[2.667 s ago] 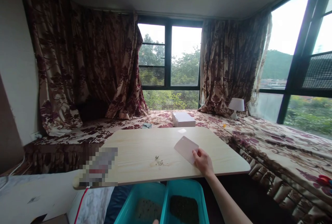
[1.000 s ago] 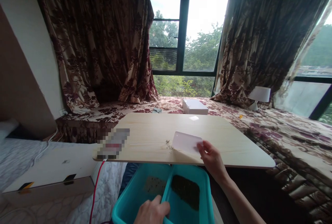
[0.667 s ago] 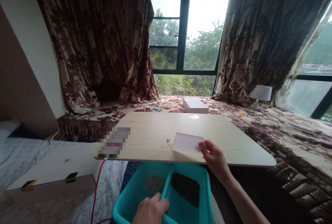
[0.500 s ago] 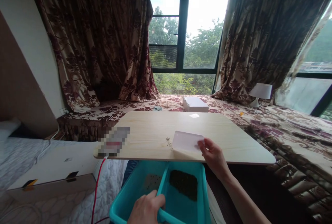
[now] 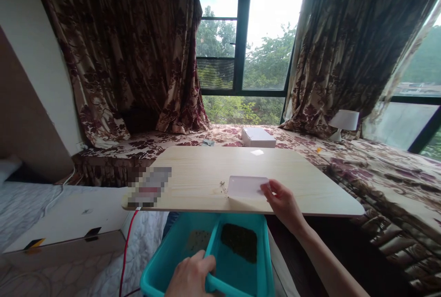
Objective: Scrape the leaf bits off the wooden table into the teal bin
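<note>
My right hand [image 5: 282,203] pinches a white plastic scraper card [image 5: 246,187] that stands on edge on the light wooden table [image 5: 310,182]. A small heap of dark seeds [image 5: 223,186] lies just left of the card. Below the table's near edge my left hand [image 5: 191,278] grips the middle divider of a teal two-compartment bin [image 5: 265,260]. The bin's right compartment holds a dark mass of seeds [image 5: 239,247]; the left one holds a thin scatter.
A white box [image 5: 257,136] and a small white lamp [image 5: 342,122] rest on the floral-covered ledge under the window. A blurred object [image 5: 149,187] lies at the table's left end with a red cable [image 5: 124,251] hanging. A white carton [image 5: 62,216] sits left.
My right hand has brought the card leftwards to the seeds and nearer the table's front edge. My left hand came into view and took hold of the bin's divider, drawing the bin slightly closer.
</note>
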### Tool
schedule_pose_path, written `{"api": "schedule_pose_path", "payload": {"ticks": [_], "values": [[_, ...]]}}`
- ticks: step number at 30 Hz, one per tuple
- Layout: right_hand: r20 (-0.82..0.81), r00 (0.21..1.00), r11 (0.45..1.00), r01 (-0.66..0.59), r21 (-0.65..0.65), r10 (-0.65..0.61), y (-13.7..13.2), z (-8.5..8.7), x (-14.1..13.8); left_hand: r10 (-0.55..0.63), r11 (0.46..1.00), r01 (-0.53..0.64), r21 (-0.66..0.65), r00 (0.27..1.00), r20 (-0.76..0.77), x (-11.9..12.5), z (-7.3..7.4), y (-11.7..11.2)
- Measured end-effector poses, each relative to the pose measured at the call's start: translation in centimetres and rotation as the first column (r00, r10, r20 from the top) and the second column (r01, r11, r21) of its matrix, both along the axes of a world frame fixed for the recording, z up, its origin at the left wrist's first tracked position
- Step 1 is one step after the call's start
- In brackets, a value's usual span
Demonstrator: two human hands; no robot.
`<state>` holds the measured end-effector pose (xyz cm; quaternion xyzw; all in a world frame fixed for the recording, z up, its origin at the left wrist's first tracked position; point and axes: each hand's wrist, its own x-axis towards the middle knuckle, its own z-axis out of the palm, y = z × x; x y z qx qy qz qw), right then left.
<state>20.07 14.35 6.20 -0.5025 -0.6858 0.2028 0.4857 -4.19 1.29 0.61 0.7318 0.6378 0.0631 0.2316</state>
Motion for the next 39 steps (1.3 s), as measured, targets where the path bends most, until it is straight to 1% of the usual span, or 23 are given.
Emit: {"api": "schedule_pose_path", "payload": {"ticks": [3, 10, 15, 22, 28, 31, 35, 39], "values": [[-0.004, 1.0, 1.0, -0.003, 0.011, 0.003, 0.2, 0.1, -0.2, -0.001, 1.0, 0.001, 0.003, 1.0, 0.016, -0.1, 0.0, 0.0], [0.033, 0.999, 1.0, 0.013, 0.024, -0.013, -0.1, 0.0, 0.0, 0.005, 1.0, -0.005, -0.014, 1.0, -0.009, 0.0, 0.2, 0.3], [0.0, 1.0, 1.0, 0.017, 0.026, -0.017, -0.1, 0.0, 0.3, 0.009, 1.0, -0.009, -0.014, 1.0, 0.01, 0.0, 0.4, 0.3], [-0.063, 0.998, 0.999, -0.024, -0.035, 0.022, -0.5, 0.1, 0.3, 0.025, 1.0, -0.025, 0.012, 1.0, 0.014, -0.1, 0.0, 0.1], [-0.068, 0.995, 0.992, -0.083, -0.093, 0.076, -1.6, 0.7, 1.7, 0.014, 1.0, -0.014, -0.013, 1.0, 0.0, 0.0, 0.3, 0.1], [-0.099, 0.994, 0.993, -0.049, -0.109, 0.038, -1.9, 0.8, 2.7, 0.007, 1.0, -0.007, -0.019, 1.0, -0.013, -0.1, 0.1, 0.3], [-0.191, 0.98, 0.992, 0.039, -0.123, -0.062, -1.5, 0.5, 3.3, -0.022, 0.999, 0.022, -0.039, 1.0, -0.019, -0.2, -0.2, 0.6], [-0.166, 0.984, 0.992, 0.051, -0.119, -0.07, -0.7, -0.1, 3.0, -0.025, 0.998, 0.024, -0.06, 0.999, -0.021, -0.3, 0.1, 0.7]]}}
